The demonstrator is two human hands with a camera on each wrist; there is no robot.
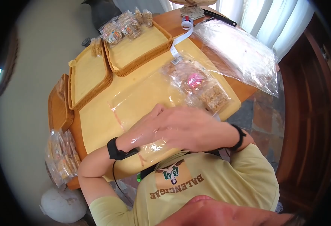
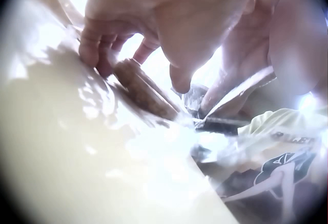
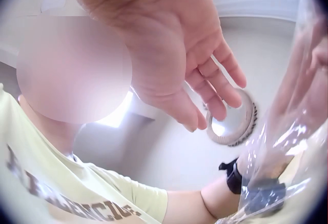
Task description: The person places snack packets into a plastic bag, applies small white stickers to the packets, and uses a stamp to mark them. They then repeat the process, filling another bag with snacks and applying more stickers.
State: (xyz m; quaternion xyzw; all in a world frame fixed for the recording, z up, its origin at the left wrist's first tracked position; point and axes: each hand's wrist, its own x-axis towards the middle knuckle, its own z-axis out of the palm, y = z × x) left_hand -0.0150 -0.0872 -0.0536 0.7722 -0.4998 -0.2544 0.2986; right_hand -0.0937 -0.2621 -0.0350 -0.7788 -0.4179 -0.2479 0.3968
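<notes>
In the head view my left hand (image 1: 148,124) is over the yellow-covered table, with glossy clear plastic film (image 1: 154,147) across its wrist. My right hand (image 1: 192,126) overlaps it from the right. Relaxed and apart, the right fingers (image 3: 218,88) hold nothing in the right wrist view; my left hand (image 3: 307,80) shows behind clear plastic there. The left wrist view has my left hand (image 2: 154,14) with fingers loosely bent near a brown-filled packet (image 2: 141,88); contact is unclear. Beyond the hands lie clear packets of brown pieces (image 1: 214,98) and a pink round item (image 1: 195,80).
Two wicker trays (image 1: 139,60) (image 1: 90,98) stand at the far left, with filled packets (image 1: 126,28) at their back. Clear bags (image 1: 237,52) lie at the far right beside a tape roll (image 1: 187,23). More packets (image 1: 62,154) are at the left edge.
</notes>
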